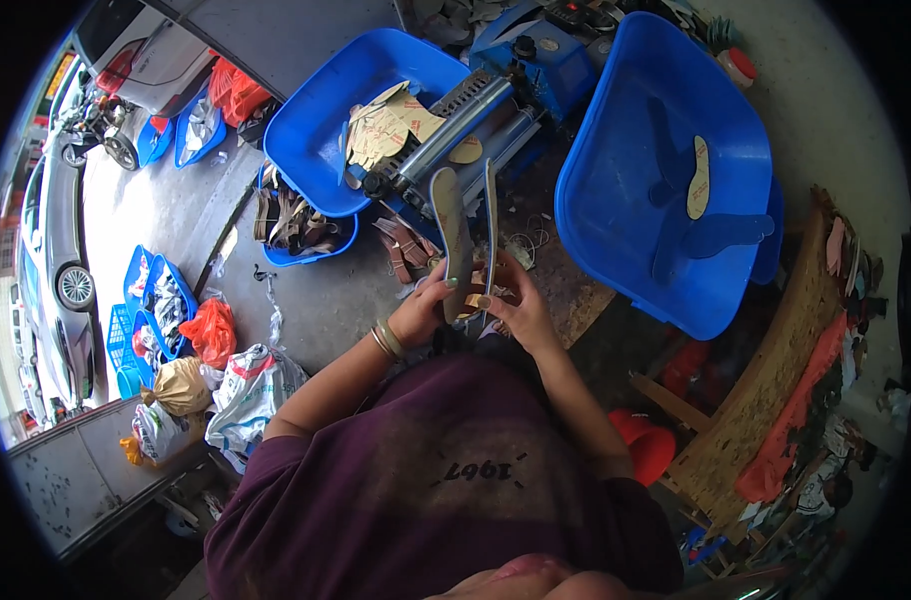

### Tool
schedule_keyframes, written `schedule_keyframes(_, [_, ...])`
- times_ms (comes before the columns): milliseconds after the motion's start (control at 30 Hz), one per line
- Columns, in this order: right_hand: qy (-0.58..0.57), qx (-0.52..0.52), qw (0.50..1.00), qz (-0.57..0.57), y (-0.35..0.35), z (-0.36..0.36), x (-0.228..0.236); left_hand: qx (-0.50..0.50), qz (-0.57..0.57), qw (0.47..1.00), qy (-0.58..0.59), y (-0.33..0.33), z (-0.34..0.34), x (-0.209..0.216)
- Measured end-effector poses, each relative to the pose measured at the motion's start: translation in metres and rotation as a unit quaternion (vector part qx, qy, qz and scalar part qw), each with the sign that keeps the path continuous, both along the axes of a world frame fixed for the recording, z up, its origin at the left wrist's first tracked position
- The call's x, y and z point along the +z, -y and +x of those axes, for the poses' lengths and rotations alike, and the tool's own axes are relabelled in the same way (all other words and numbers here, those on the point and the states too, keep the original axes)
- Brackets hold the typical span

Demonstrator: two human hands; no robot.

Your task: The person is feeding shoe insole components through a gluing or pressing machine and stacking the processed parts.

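In front of my chest, my left hand (pixel 425 310) is closed on a beige shoe insole (pixel 449 212), which stands upright with its broad face showing. My right hand (pixel 519 308) grips a second insole (pixel 491 225) just to the right, seen nearly edge-on. The two pieces are slightly apart at the top. Just beyond them sits a roller machine (pixel 463 122) with metal rollers and a blue body; one small beige piece (pixel 466 151) lies at its rollers. Inside the right-hand blue tub (pixel 598 170) are a beige insole (pixel 698 180) and several blue ones (pixel 728 235).
A blue tub (pixel 311 95) at the far left of the machine holds a pile of beige insoles (pixel 388 128). Below it, a smaller blue basket (pixel 326 250) contains brown strips. Bags (pixel 251 395) stand at left, a wooden board (pixel 746 380) and red bucket (pixel 644 445) at right.
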State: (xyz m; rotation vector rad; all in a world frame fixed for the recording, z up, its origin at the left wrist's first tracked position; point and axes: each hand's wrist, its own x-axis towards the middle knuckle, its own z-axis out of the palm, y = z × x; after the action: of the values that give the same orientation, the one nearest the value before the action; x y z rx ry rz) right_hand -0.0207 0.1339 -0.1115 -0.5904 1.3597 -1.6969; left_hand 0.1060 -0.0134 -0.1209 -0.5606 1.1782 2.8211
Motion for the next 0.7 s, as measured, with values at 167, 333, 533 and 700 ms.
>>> schedule_keyframes(167, [-0.240,-0.149,0.940,0.190,0.017,-0.042,-0.081,-0.006,0.083,0.996,0.012,0.009,0.013,0.009])
schedule_keyframes(333, [-0.507,-0.268,0.783,0.242,0.062,-0.076,-0.100,0.039,0.048,0.997,0.055,-0.002,0.015,0.009])
schedule_keyframes(533, [-0.544,-0.216,0.768,0.260,0.090,-0.077,-0.064,0.035,0.078,0.994,0.061,-0.005,0.000,0.007])
schedule_keyframes(700, [-0.451,-0.138,0.881,0.026,0.043,-0.063,0.060,0.004,0.094,0.992,0.078,-0.004,-0.015,0.004])
